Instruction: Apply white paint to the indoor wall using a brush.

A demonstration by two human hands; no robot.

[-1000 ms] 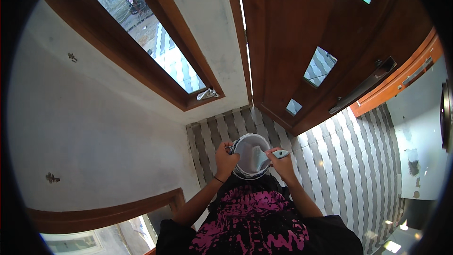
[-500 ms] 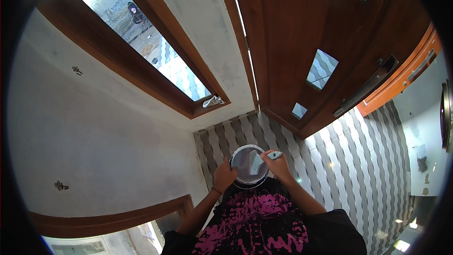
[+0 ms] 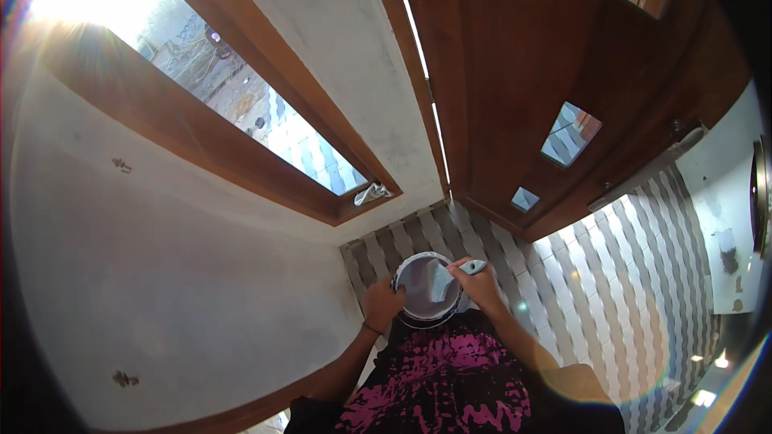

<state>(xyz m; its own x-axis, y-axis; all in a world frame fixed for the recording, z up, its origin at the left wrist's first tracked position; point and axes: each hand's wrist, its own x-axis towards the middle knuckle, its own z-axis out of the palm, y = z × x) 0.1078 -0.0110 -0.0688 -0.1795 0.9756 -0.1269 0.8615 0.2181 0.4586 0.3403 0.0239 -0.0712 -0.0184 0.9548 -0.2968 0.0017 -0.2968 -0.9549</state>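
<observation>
A pale bucket with a paint-smeared rim and dark outside sits low in the middle of the view, held against the front of my black shirt with pink print. My left hand grips its left rim, fingers curled over the edge. My right hand is closed on the handle of a paintbrush at the right rim. The wide, paint-coated bristles rest inside the bucket, over greyish-white paint or against its wall; which, I cannot tell.
A brown wooden door with small glass panes fills the upper right. At left stands a grey-white wall with a tall wood-framed window, a crumpled cloth on its sill. Patterned tiles cover the floor. A patched white wall is at right.
The bucket and hands have moved slightly lower in view, along with the window and door. Sun glare has appeared at upper left. The orange door at right has left view.
</observation>
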